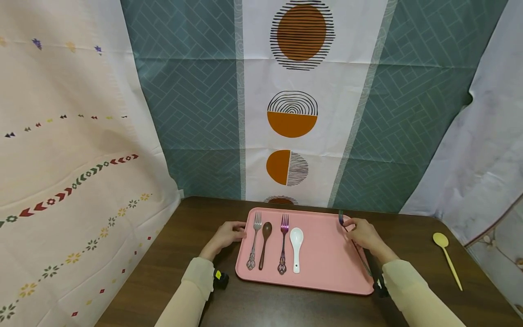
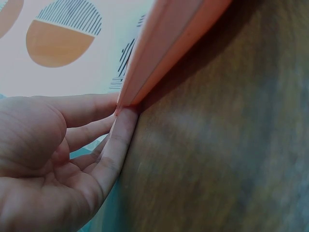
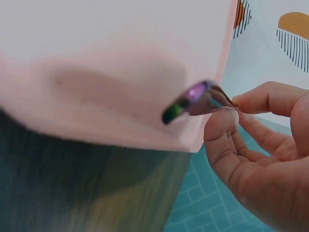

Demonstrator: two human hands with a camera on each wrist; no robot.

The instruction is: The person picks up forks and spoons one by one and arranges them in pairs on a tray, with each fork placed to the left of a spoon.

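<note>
A pink tray point(image 1: 327, 259) lies on the table. On its left half, side by side, are a silver fork point(image 1: 253, 245), a brown wooden spoon point(image 1: 266, 231), a purple fork point(image 1: 283, 240) and a white spoon point(image 1: 296, 240). My left hand point(image 1: 229, 234) grips the tray's left rim point(image 2: 145, 58) between thumb and fingers. Over the tray's right side, my right hand point(image 1: 363, 234) pinches a dark fork point(image 1: 360, 255), tines pointing to the back. Its shiny, multicoloured handle point(image 3: 195, 96) shows in the right wrist view, above the tray surface.
A yellow spoon point(image 1: 450, 262) lies on the brown wooden table point(image 1: 253, 304), to the right of the tray. Behind the table hangs a green and white patterned cloth point(image 1: 196, 113). Pale cloths point(image 1: 61, 159) hang at both sides.
</note>
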